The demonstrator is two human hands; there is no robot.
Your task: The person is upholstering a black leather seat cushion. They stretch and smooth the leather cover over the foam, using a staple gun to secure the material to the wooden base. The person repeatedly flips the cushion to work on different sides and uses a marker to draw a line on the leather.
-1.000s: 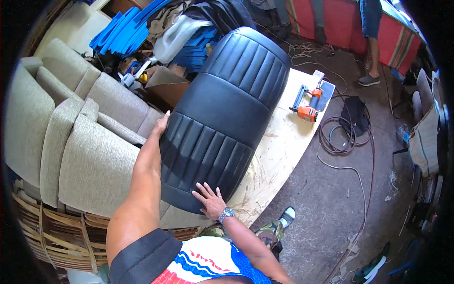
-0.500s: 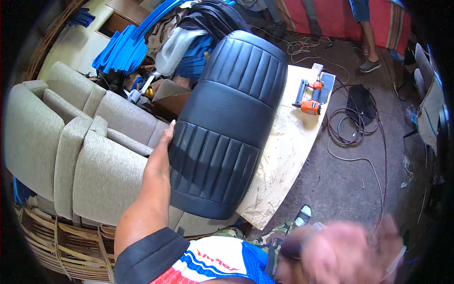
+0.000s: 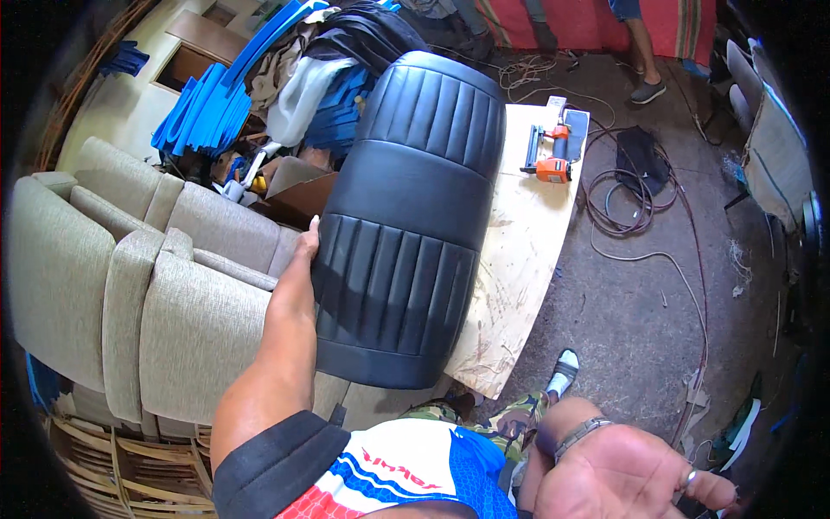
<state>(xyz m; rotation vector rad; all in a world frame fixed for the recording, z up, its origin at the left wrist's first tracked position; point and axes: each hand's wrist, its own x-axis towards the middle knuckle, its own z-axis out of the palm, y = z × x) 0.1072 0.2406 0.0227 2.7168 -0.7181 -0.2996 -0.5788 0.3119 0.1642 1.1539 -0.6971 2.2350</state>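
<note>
A long black padded seat cushion (image 3: 415, 190), with stitched ribbed panels at both ends and a smooth middle band, lies tilted over a pale wooden board (image 3: 506, 298). My left hand (image 3: 308, 242) holds its left edge; the thumb shows, while the other fingers are hidden by the cushion. Down at the lower right, my right hand (image 3: 618, 476) is raised with the palm showing, and nothing lies in it. A ring sits on one outstretched finger, a watch band is on the wrist, and the lower frame edge cuts off part of the hand. An orange and black staple gun (image 3: 550, 151) rests on the board's far end.
Beige sofa sections (image 3: 207, 337) fill the left side. Blue foam strips (image 3: 207, 112) and fabric are piled behind the cushion. A coiled air hose (image 3: 618, 208) and a black cloth (image 3: 641, 160) lie on the floor. Another person's leg (image 3: 641, 52) stands at the far right.
My right hand has turned and come into sharper view, its palm now showing. The view has shifted slightly. My left hand stays on the cushion's edge.
</note>
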